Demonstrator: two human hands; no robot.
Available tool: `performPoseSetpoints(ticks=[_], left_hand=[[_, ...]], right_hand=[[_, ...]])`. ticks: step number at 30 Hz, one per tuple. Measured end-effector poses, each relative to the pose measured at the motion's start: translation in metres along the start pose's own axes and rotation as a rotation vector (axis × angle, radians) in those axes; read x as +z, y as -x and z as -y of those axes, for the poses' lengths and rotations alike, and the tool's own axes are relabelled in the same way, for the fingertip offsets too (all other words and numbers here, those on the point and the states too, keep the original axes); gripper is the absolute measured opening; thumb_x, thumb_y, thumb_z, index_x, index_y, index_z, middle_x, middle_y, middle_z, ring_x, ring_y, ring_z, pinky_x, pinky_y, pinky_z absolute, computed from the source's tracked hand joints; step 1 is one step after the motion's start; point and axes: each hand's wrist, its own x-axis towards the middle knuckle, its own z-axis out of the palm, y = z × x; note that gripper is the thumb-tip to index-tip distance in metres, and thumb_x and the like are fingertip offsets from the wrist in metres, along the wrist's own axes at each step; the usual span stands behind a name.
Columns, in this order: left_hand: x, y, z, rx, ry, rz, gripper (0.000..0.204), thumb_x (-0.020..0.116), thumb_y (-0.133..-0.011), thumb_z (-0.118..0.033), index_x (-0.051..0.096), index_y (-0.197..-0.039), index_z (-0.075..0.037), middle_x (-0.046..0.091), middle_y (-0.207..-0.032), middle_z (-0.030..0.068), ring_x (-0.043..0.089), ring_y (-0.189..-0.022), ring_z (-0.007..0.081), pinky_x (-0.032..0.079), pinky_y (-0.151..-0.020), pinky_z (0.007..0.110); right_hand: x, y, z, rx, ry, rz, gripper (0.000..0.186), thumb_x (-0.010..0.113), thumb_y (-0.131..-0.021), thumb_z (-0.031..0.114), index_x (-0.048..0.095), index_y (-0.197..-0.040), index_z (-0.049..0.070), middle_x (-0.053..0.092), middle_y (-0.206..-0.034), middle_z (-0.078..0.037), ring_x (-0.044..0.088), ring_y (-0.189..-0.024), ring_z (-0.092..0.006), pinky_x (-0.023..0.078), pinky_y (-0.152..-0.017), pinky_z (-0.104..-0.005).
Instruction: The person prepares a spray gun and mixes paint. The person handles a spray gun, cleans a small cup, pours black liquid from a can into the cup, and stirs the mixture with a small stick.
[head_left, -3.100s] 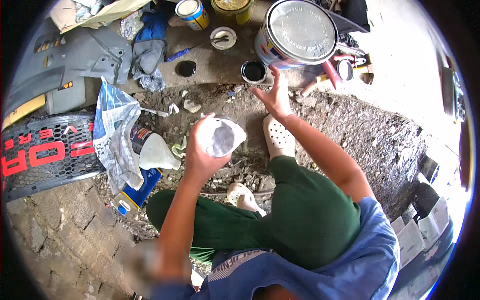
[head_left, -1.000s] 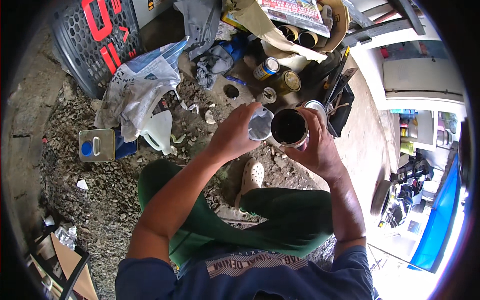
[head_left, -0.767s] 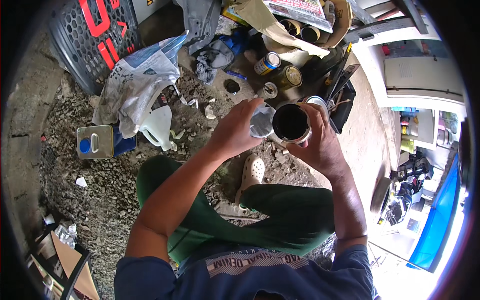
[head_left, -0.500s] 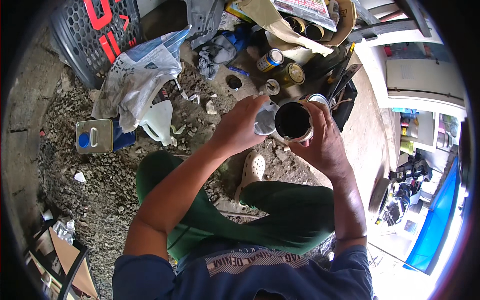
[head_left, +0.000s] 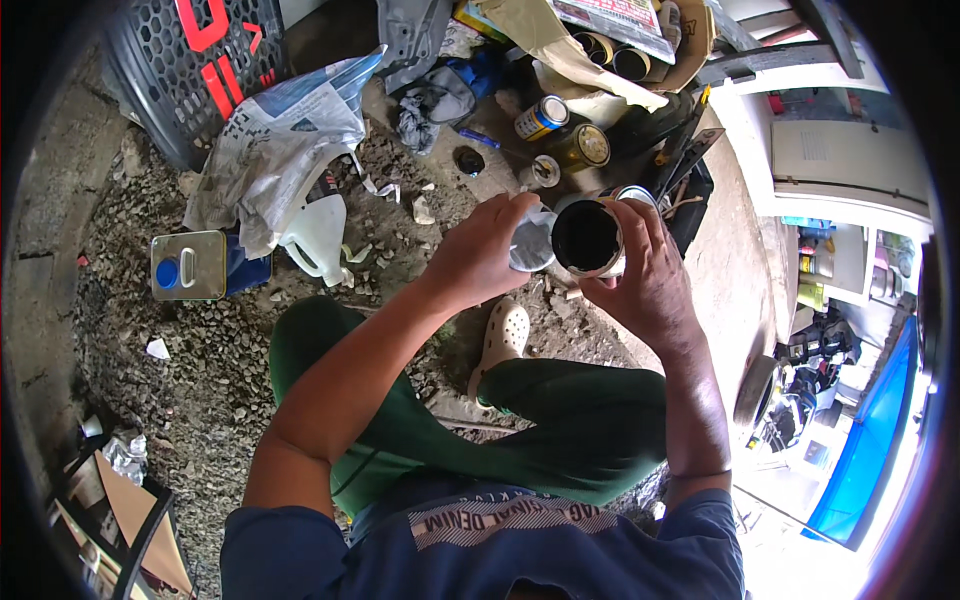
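Observation:
My left hand is closed around a pale, see-through plastic cup. Right beside it, my right hand grips an open paint can by its side, fingers over the rim and thumb below. The can's mouth faces me and its inside is black; its rim is next to the cup's edge. Whether anything runs from one to the other I cannot tell. Just past my right fingers shows the rim of another can, partly hidden.
Beyond my hands stand a blue-labelled can, a yellowish can and a small tin. To the left lie a white jug, newspaper and a rectangular metal can on gravel. A black tray sits right.
Both hands keep their hold on the cup and the can, almost in place. The view has shifted very slightly.

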Motion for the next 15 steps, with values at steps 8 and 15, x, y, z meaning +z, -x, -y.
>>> performPoseSetpoints(ticks=[8,15], left_hand=[[0.008,0.001,0.009,0.037,-0.001,-0.011,0.082,0.085,-0.070,-0.008,0.046,-0.142,-0.007,0.060,-0.129,0.0191,0.060,-0.121,0.0395,0.051,-0.101,0.046],[0.010,0.001,0.012,0.031,0.005,0.006,0.080,0.084,-0.070,-0.007,0.047,-0.141,-0.006,0.060,-0.129,0.0189,0.060,-0.121,0.0391,0.051,-0.101,0.046]], right_hand=[[-0.002,0.000,0.002,0.009,0.069,0.032,0.086,0.091,-0.069,0.023,0.047,-0.142,0.008,0.054,-0.136,-0.016,0.059,-0.125,-0.0350,0.050,-0.105,-0.0477],[0.001,0.002,0.000,-0.007,0.032,-0.022,0.083,0.090,-0.070,0.022,0.049,-0.140,0.008,0.056,-0.135,-0.016,0.059,-0.125,-0.0358,0.050,-0.106,-0.0482]])
